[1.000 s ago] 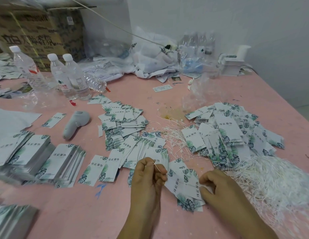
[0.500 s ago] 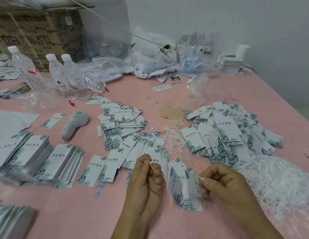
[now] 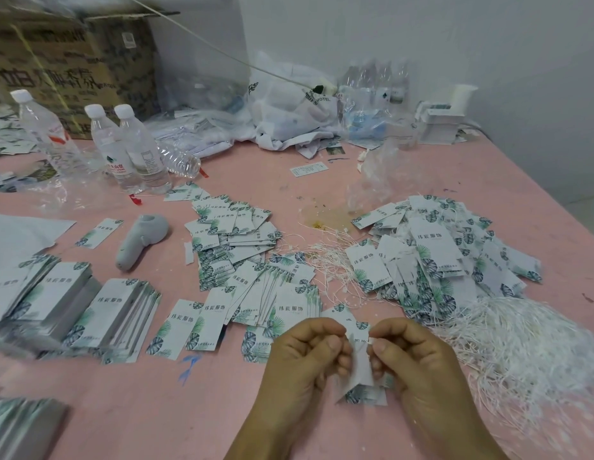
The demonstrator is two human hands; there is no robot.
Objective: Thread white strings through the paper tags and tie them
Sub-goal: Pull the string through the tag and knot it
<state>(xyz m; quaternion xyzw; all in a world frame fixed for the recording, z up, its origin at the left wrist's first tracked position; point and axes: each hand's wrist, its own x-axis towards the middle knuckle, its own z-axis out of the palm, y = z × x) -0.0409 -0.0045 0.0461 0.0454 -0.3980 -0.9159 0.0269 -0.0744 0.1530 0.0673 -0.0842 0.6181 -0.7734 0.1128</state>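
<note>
Head view: left hand [image 3: 302,356] and right hand [image 3: 418,363] each keep a pinching grip on a small bunch of paper tags [image 3: 358,370], held just above the pink counter [image 3: 222,410]. Loose white strings [image 3: 528,343] lie heaped beside the right hand.

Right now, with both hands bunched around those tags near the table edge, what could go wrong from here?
1. The left hand and right hand hold several tags at once, so one could slip out of the bunch.
2. The loose pile of white strings beside the right hand could snag on it and drag.
3. The yellowish stain sits near the strung tags; tags sliding there might get soiled.
</note>
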